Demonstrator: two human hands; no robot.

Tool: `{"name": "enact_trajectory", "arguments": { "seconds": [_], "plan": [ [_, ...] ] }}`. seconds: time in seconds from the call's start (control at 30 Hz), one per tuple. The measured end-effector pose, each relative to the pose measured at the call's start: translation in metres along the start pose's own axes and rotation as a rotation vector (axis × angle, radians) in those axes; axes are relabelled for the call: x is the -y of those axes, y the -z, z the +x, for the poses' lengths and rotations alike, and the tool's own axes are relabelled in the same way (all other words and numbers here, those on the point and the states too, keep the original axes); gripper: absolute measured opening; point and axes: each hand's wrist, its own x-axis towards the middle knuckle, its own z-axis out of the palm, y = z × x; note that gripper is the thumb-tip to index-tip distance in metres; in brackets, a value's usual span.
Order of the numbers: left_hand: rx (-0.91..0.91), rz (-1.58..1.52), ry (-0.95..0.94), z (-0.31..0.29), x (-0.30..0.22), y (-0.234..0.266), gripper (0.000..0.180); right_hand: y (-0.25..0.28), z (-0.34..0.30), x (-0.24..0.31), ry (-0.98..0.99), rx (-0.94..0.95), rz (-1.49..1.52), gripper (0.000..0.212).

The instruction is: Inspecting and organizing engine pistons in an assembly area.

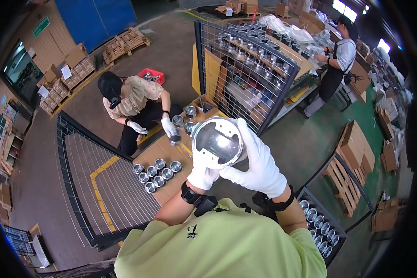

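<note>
A shiny metal piston (217,141) is held up in front of my chest, its hollow side with recesses and small holes facing up toward me. My left hand (204,175), in a white glove, grips it from below and the left; its fingers are largely hidden behind the piston. Along the right side, my right hand (259,162), also gloved in white, wraps round it with the thumb at the near edge. Beyond and below, several similar pistons (166,173) stand in rows on a cardboard sheet (171,190).
A crouching co-worker (136,95) in white gloves handles a dark piece (175,138) beside more pistons. Wire mesh panels (109,185) stand at left and ahead. A crate (339,227) of pistons lies at lower right. Another person (340,60) works at a loaded bench.
</note>
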Motion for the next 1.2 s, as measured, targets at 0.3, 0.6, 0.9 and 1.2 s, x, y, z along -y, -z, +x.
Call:
{"name": "enact_trajectory", "arguments": {
  "seconds": [0.3, 0.6, 0.9, 1.2],
  "plan": [
    [-0.117, -0.192, -0.073, 0.02, -0.076, 0.034, 0.072, -0.057, 0.065, -0.012, -0.034, 0.139, -0.016, 0.106],
    [-0.409, 0.189, -0.13, 0.029, -0.119, 0.06, 0.068, -0.07, 0.099, -0.059, -0.215, 0.283, 0.249, 0.096],
    [-0.721, 0.352, 0.116, 0.019, -0.052, 0.165, 0.045, -0.112, 0.077, -0.203, -0.536, 0.614, 0.011, 0.032],
    [-1.135, 1.043, 0.657, -0.026, -0.096, 0.346, 0.047, -0.303, -0.034, -0.432, -0.228, 1.095, -0.413, 0.012]
  ]
}}
